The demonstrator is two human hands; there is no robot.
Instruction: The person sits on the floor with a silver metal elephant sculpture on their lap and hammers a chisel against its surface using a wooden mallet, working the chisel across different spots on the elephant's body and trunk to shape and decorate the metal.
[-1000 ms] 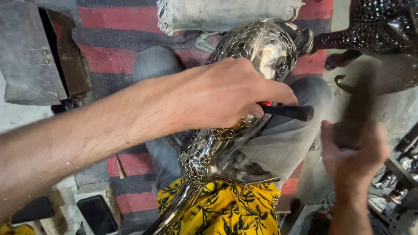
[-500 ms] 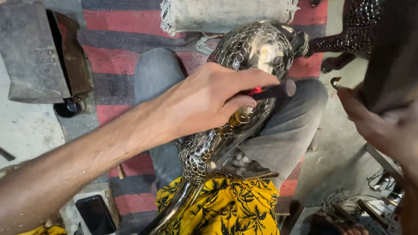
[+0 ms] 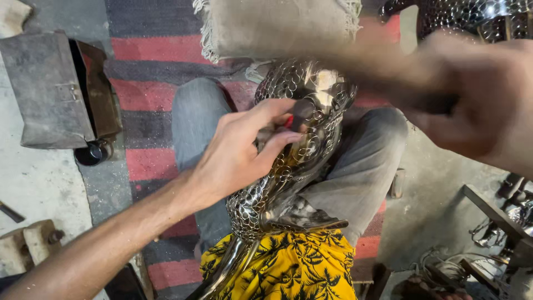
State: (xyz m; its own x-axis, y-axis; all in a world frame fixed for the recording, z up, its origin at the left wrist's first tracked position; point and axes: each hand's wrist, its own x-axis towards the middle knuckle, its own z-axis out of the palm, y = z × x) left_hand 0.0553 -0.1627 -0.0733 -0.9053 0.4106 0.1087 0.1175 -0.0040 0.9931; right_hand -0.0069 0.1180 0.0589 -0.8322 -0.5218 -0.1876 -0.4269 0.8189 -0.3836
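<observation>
A shiny metal sculpture (image 3: 325, 91) made of small welded rings lies across my lap, over grey trousers (image 3: 361, 166). My left hand (image 3: 239, 153) pinches a small dark tool with a red collar (image 3: 289, 120) and presses its tip against the sculpture's upper body. My right hand (image 3: 483, 94) is raised close to the camera at the upper right, heavily blurred. It is closed around a brown wooden handle (image 3: 377, 72) that reaches leftward over the sculpture. The handle's head is lost in the blur.
A red, grey and black striped rug (image 3: 150, 50) lies under me. A grey metal box (image 3: 50, 89) stands open at left with a black tin (image 3: 90, 153) beside it. A burlap roll (image 3: 277, 25) lies ahead, another ringed sculpture (image 3: 472, 14) top right, yellow patterned cloth (image 3: 288, 266) below, metal scraps (image 3: 499, 228) right.
My right hand rose from the lower right to the upper right with the handle, now sweeping left over the sculpture. My left hand's fingers have shifted on the red-collared tool, still held against the sculpture.
</observation>
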